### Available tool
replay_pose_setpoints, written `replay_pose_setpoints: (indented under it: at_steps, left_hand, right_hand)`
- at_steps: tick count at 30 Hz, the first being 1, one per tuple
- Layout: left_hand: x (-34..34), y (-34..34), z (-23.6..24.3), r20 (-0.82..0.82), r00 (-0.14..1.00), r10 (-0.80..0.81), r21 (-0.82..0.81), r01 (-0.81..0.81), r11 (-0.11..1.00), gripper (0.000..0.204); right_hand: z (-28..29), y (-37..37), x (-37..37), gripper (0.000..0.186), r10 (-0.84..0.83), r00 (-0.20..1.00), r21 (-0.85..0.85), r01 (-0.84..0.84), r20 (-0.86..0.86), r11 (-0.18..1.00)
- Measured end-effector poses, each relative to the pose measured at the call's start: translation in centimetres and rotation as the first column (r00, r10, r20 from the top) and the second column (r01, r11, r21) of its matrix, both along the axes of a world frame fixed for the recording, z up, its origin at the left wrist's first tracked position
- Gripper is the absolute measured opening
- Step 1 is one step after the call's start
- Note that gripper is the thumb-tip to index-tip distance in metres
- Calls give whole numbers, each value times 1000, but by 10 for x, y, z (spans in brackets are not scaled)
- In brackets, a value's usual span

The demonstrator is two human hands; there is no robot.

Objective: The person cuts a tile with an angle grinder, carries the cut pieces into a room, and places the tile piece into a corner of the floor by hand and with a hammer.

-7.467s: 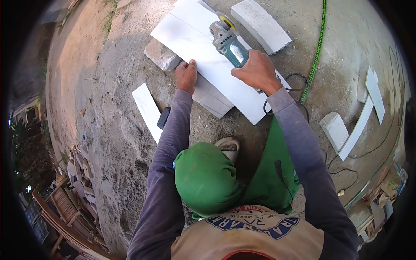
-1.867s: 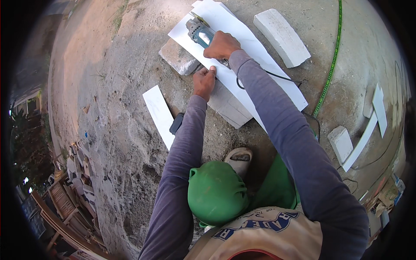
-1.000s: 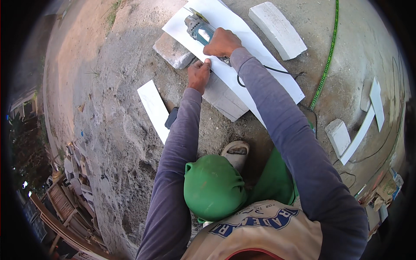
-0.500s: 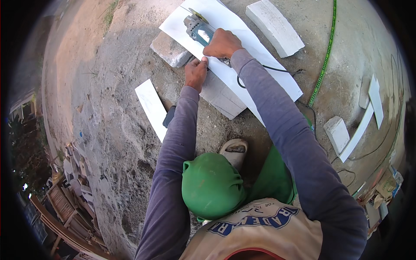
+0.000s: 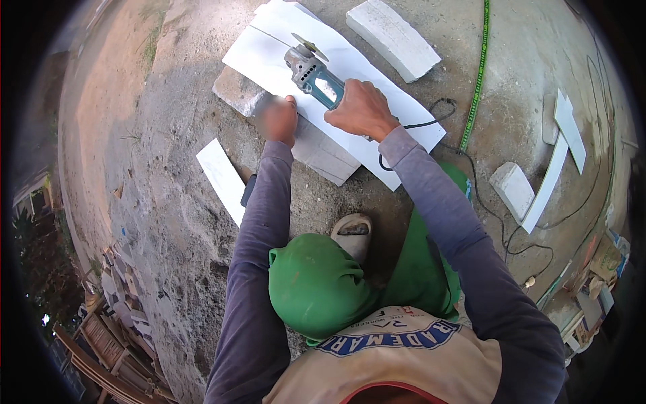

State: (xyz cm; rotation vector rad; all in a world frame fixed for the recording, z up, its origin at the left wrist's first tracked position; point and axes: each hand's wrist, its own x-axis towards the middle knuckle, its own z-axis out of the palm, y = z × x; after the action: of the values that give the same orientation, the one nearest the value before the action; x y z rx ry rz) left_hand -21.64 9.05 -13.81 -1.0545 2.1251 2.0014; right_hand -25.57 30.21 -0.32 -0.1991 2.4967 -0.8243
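My right hand (image 5: 363, 111) is wrapped around the body of a teal and grey angle grinder (image 5: 315, 75). Its thin disc (image 5: 309, 46) stands above a large white tile (image 5: 377, 60), at the end of a dark straight line across the tile's far part. I cannot tell whether the disc touches the tile or turns. At the tile's near left edge is my left hand (image 5: 279, 124), thumb on the edge; its other fingers are blurred, but the hand looks closed on it. Under the tile lie a pale block (image 5: 323, 151) and a rough block (image 5: 237, 91).
Beyond the tile lies a long pale block (image 5: 393, 39). A green patterned hose (image 5: 476, 84) and a dark cord (image 5: 479, 185) run on the right, near white strips (image 5: 548, 182) and a small block (image 5: 511, 188). Left of my left forearm is a white offcut (image 5: 221, 178). Wooden furniture (image 5: 111, 343) stands lower left.
The grinder has moved along the tile toward me and to the right, showing more of the dark line. My left hand stays at the tile's edge. The whole view has shifted slightly.
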Motion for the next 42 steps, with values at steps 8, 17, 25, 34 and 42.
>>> replay_pose_setpoints:
  at_steps: [8, 17, 25, 34, 42]
  left_hand:
    - [-5, -17, 0, -65, 996, -64, 10, 65, 998, 37]
    - [6, -6, 4, 68, 982, -176, -244, 187, 951, 38]
    - [4, -7, 1, 97, 983, -155, -238, 174, 955, 37]
    - [2, -1, 6, 91, 985, -147, -211, 163, 964, 35]
    - [2, 4, 11, 73, 989, -125, -172, 136, 976, 34]
  right_hand:
    - [-7, 53, 22, 50, -27, 999, 38, 29, -46, 999]
    - [-28, 1, 0, 32, -13, 996, -179, -4, -92, 984]
    - [-41, -18, -25, 32, -3, 993, -215, -23, -119, 976]
    - [-42, -24, -36, 56, 62, 997, -95, -66, -39, 993]
    - [-44, -28, -38, 57, 76, 997, -51, -78, -34, 996]
